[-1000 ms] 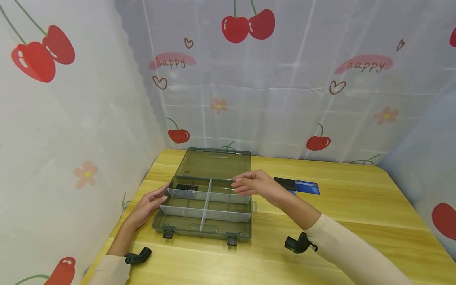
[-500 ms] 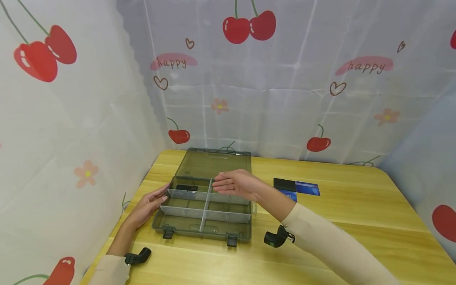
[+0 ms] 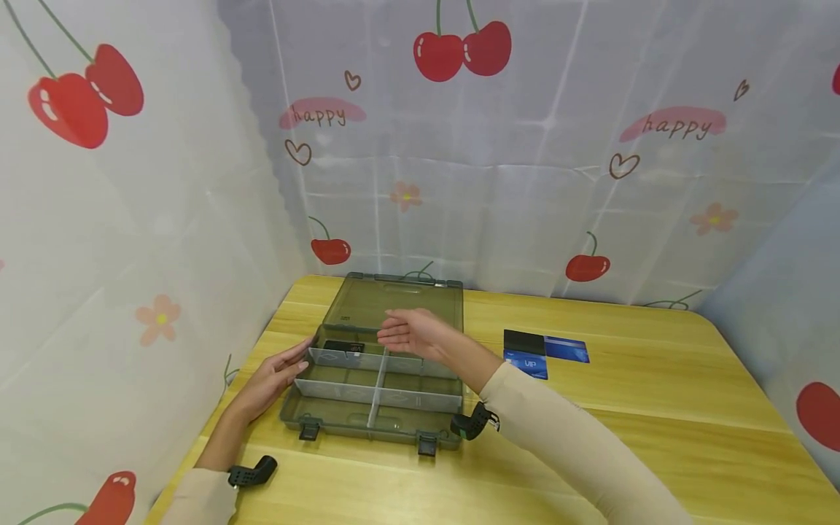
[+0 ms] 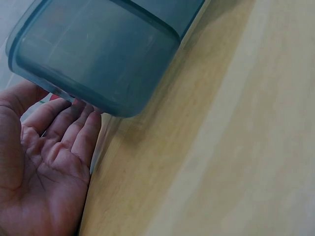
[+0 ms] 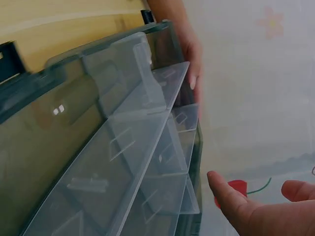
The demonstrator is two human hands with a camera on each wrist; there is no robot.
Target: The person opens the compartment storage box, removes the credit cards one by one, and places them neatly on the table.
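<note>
A dark translucent compartment box (image 3: pixel 413 419) lies with its lid (image 3: pixel 367 299) laid back. In its back-left compartment is a black card (image 3: pixel 344 346) marked VIP. My left hand (image 3: pixel 270 380) rests against the box's left side, thumb near the rim; the left wrist view has its relaxed fingertips right at the wall (image 4: pixel 98 73). Over the back row, near the lengthwise divider (image 3: pixel 377 390), my right hand (image 3: pixel 413 332) hovers with extended fingers and holds nothing. In the right wrist view its thumb and a finger (image 5: pixel 229 199) point toward the box beside the clear dividers (image 5: pixel 123 157).
Right of the box a black card (image 3: pixel 523 341), a blue card (image 3: pixel 567 349) and a blue VIP card (image 3: pixel 525 364) lie together on the wooden table (image 3: pixel 630 437). Two latches (image 3: pixel 427 445) stick out at the box's front. Cherry-print curtains (image 3: pixel 485 211) hang behind and at the sides.
My right hand has moved left across the back row, from the right compartment toward the middle divider. The blue VIP card is now uncovered. My left hand stays put.
</note>
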